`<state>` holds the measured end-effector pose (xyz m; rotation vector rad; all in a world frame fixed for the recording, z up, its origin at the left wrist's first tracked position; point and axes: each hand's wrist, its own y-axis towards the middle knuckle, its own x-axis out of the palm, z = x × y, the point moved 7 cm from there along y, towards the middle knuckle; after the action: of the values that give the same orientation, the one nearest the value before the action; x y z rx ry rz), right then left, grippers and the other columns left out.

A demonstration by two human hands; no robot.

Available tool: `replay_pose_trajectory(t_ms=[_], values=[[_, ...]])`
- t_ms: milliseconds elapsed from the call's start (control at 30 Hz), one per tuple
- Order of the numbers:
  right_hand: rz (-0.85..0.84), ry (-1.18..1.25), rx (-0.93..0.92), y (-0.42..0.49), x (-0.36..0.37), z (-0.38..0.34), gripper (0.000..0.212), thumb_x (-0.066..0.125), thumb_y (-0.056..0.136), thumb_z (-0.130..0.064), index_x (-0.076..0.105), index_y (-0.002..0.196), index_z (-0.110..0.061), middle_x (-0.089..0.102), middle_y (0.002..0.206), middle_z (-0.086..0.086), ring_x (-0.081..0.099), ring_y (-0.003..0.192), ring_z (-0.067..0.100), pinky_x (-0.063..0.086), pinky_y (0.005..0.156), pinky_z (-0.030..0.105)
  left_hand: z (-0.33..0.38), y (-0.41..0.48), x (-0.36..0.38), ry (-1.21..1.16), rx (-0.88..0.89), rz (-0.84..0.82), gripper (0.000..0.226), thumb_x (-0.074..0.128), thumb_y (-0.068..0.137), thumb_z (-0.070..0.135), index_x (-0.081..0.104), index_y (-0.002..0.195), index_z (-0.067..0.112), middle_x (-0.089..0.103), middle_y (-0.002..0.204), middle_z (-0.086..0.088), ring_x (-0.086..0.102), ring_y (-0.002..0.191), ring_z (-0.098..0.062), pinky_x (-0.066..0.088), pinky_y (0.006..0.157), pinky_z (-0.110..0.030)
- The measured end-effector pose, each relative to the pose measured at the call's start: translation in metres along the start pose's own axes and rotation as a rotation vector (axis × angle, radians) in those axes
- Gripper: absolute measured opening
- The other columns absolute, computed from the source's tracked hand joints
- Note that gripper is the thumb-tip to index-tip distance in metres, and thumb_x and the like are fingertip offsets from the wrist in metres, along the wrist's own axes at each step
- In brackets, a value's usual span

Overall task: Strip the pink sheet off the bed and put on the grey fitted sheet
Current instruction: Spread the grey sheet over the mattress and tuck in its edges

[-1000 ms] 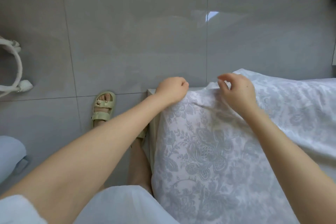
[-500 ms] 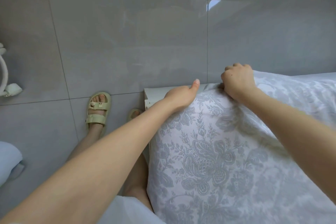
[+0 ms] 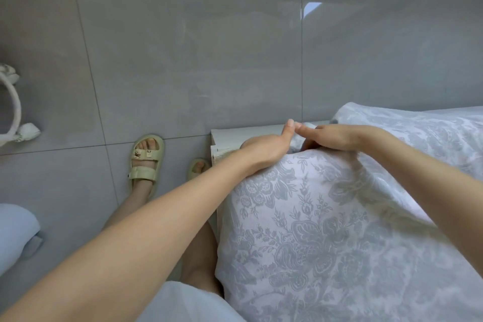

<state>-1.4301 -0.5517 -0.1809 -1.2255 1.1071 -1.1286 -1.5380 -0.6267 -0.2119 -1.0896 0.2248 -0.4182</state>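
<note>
Grey fitted sheet (image 3: 313, 230), pale with a grey floral weave, is spread over the bed in the lower right of the frame, and its corner is drawn up to the bed's corner near the centre.

At the far left edge a white looped handle (image 3: 13, 107) is seen on the grey tiled floor (image 3: 183, 60). A pale blue object (image 3: 15, 232) lies in the lower left; what it is cannot be told. To the right of these, a foot in a pale green sandal (image 3: 146, 157) is planted near the bed. The white bed base (image 3: 235, 136) is left bare at its corner, just left of the sheet's edge.

The left hand (image 3: 266, 149) is set on the sheet at that corner, thumb straight and pointing up the frame. Its fingers are hidden beyond the fabric, so whether cloth is gripped cannot be told. The right hand (image 3: 337, 137) is laid just to its right, fingers stretched nearly straight toward the left thumb and pressed on the sheet's edge, not wrapped round it. No pink sheet is to be seen.

The cloth is judged light, soft and limp, with a little grip from the weave. A fitted edge is expected to spring back when released. Hold is therefore best taken at the corner seam, with fingers hooked under the edge and the pocket drawn down over the bed's corner.
</note>
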Motion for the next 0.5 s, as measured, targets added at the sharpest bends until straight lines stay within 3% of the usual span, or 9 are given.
replay_pose_trajectory(t_ms=[67,167,267,333,433,500], values=[[-0.091,-0.004,0.133,0.008,0.006,0.010,0.082,0.014,0.084,-0.078,0.071,0.101,-0.020,0.070,0.103,-0.001,0.065,0.091,0.012,0.043,0.092,0.030,0.005,-0.007,0.001,0.038,0.041,0.014,0.080,-0.001,0.092,0.065,0.058,0.123,0.021,0.054,0.134,0.002,0.048,0.123,-0.022,0.034,0.102,-0.032],[-0.075,-0.087,0.240,0.024,0.004,0.010,0.089,0.023,0.071,-0.090,0.060,0.119,-0.024,0.063,0.117,-0.001,0.061,0.101,0.018,0.039,0.097,0.034,0.007,-0.006,-0.009,0.058,0.100,0.035,0.068,0.001,0.097,0.055,0.056,0.122,0.023,0.056,0.131,0.003,0.047,0.124,-0.022,0.031,0.094,-0.031],[-0.067,-0.096,0.256,0.049,0.001,0.013,0.105,0.028,0.053,-0.099,0.051,0.129,-0.030,0.057,0.129,-0.001,0.056,0.111,0.022,0.038,0.097,0.038,0.004,-0.003,-0.020,0.095,0.161,0.105,0.064,0.003,0.099,0.051,0.056,0.120,0.022,0.059,0.127,-0.002,0.049,0.122,-0.024,0.034,0.097,-0.034],[-0.023,-0.037,0.195,0.053,-0.001,0.017,0.107,0.024,0.052,-0.100,0.056,0.125,-0.029,0.059,0.127,0.000,0.057,0.111,0.021,0.037,0.100,0.038,0.005,-0.009,-0.021,0.156,0.236,0.153,0.061,0.005,0.099,0.050,0.057,0.117,0.022,0.062,0.121,-0.002,0.051,0.118,-0.024,0.037,0.093,-0.035],[0.375,0.133,0.026,0.041,-0.030,0.015,0.079,0.020,0.089,-0.072,0.072,0.092,-0.012,0.071,0.091,0.004,0.063,0.093,0.021,0.043,0.093,0.034,0.002,-0.015,-0.018,0.186,0.327,0.214,0.058,0.006,0.098,0.051,0.056,0.107,0.025,0.065,0.113,-0.003,0.054,0.112,-0.026,0.038,0.089,-0.036],[0.654,0.066,0.007,0.035,-0.054,0.028,0.053,0.042,0.091,-0.059,0.067,0.104,-0.014,0.071,0.097,0.003,0.063,0.101,0.024,0.044,0.088,0.033,-0.006,-0.012,-0.020,0.138,0.277,0.207,0.064,0.005,0.097,0.055,0.058,0.111,0.020,0.065,0.114,-0.002,0.054,0.112,-0.025,0.039,0.091,-0.036]])
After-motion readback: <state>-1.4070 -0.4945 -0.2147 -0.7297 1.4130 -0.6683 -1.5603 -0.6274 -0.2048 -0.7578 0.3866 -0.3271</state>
